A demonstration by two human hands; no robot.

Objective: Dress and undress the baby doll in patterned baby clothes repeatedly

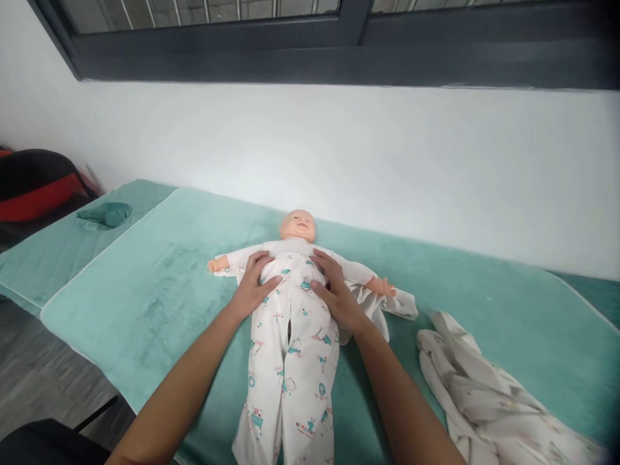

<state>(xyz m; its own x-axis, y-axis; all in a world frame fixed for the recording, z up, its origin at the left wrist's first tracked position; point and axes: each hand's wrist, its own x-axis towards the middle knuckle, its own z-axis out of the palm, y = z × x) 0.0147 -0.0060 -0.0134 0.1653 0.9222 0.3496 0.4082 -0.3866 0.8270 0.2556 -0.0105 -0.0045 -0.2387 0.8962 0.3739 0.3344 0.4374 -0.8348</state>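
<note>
on cartoon-print trousers [310, 342], l hand [252, 284] & r hand [340, 296] rest.

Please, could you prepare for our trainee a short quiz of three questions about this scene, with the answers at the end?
1. Multiple choice: what do the left hand and the right hand touch?
A) the window frame
B) the printed trousers on the doll
C) the floor

2. True or false: the doll lies face down.

3. Fill in the missing word: in the picture, the crumpled cloth lies to the ____ of the doll.

Key:
1. B
2. False; the doll lies face up on the green cover.
3. right
</note>
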